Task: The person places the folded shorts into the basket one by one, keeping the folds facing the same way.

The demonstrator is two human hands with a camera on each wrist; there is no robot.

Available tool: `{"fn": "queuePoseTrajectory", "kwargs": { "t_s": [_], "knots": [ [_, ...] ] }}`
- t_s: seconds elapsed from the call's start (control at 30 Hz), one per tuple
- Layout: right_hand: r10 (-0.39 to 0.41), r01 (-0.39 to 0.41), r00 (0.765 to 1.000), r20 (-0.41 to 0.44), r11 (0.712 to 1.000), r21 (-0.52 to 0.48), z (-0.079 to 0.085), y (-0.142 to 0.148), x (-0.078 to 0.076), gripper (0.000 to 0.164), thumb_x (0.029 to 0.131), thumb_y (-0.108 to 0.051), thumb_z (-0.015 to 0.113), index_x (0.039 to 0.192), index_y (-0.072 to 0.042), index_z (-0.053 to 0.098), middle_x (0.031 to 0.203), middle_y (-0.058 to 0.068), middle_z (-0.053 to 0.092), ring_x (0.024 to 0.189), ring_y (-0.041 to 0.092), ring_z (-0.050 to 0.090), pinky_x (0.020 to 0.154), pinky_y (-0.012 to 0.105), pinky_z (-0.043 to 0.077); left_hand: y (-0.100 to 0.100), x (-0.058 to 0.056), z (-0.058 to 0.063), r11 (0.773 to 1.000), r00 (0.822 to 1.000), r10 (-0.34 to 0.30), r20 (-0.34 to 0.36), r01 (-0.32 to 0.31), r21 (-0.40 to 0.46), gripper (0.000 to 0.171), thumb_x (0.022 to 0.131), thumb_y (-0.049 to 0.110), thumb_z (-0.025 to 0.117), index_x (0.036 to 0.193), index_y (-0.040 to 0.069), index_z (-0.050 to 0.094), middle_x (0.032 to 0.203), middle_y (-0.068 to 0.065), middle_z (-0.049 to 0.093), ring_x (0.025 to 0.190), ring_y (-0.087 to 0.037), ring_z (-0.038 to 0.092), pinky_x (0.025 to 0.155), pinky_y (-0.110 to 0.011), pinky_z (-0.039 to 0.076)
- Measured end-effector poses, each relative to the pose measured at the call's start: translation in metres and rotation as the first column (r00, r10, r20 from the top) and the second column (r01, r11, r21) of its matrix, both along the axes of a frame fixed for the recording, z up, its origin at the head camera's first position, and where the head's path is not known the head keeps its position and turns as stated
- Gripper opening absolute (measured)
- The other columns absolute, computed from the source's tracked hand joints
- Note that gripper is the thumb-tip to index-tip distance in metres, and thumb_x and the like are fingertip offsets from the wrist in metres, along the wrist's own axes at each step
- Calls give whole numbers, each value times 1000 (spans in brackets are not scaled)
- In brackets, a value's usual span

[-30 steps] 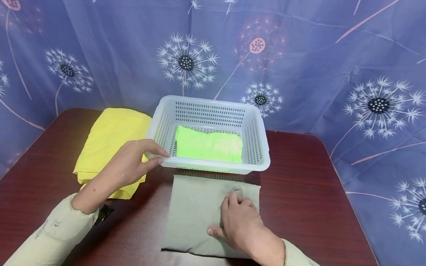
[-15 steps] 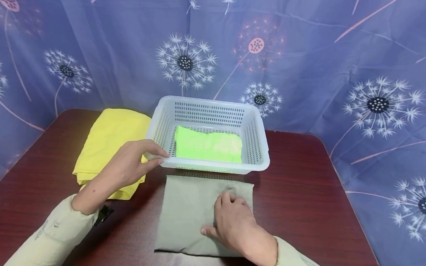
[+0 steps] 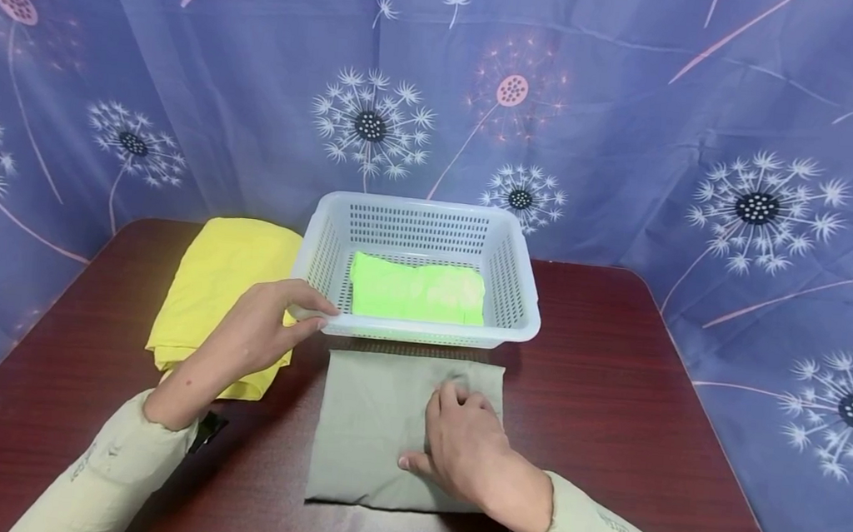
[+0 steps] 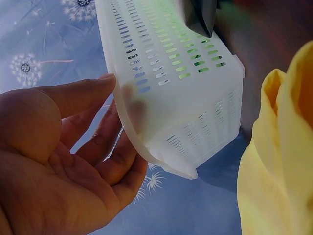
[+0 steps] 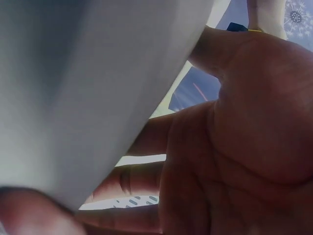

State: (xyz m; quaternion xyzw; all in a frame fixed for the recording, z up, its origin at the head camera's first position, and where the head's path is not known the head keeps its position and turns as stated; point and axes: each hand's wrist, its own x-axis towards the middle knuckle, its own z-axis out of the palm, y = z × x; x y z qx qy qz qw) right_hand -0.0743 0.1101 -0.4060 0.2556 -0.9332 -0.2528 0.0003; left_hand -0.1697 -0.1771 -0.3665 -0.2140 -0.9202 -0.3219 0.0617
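Note:
At the front left corner of a white plastic basket (image 3: 421, 329), my left hand (image 3: 260, 320) pinches the rim between thumb and fingers; the left wrist view shows the thumb (image 4: 85, 95) on one side of the rim and the fingers on the other. A folded bright green cloth (image 3: 417, 290) lies inside the basket. In front of it, a folded grey-green cloth (image 3: 376, 429) lies flat on the table. My right hand (image 3: 468, 449) rests on its right half, fingertips pressing near a small wrinkle and thumb spread to the left. Close up, grey fabric (image 5: 88, 98) fills much of the right wrist view.
A folded yellow cloth (image 3: 226, 271) lies left of the basket, partly under my left forearm in the head view. The dark red wooden table (image 3: 612, 397) backs onto a blue curtain (image 3: 619, 106) printed with dandelions.
My right hand and the grey-green cloth under it have slid a little to the left. The left hand keeps its hold on the basket rim, and the basket stays in place.

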Motion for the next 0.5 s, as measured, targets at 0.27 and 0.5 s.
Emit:
{"fn": "queuePoseTrajectory", "kwargs": {
  "t_s": [0.27, 0.5],
  "knots": [
    [-49, 58, 994, 94, 993, -98, 1, 2, -1, 97, 91, -85, 52, 131, 3, 61, 115, 19, 58, 84, 35, 64, 76, 39, 55, -1, 0, 0, 1000, 1000, 3, 5, -4, 13, 20, 93, 5, 79, 111, 12, 82, 112, -4, 79, 105, -26, 71, 91, -48, 54],
    [-58, 79, 990, 131, 985, -157, -1, 6, -2, 97, 91, -83, 53, 136, 3, 58, 113, 18, 54, 89, 35, 62, 83, 39, 56, 0, 1, -1, 1000, 1000, 6, 13, -6, 2, 19, 94, 7, 78, 111, 13, 83, 113, -4, 79, 108, -27, 71, 93, -48, 53]
  ]
}}
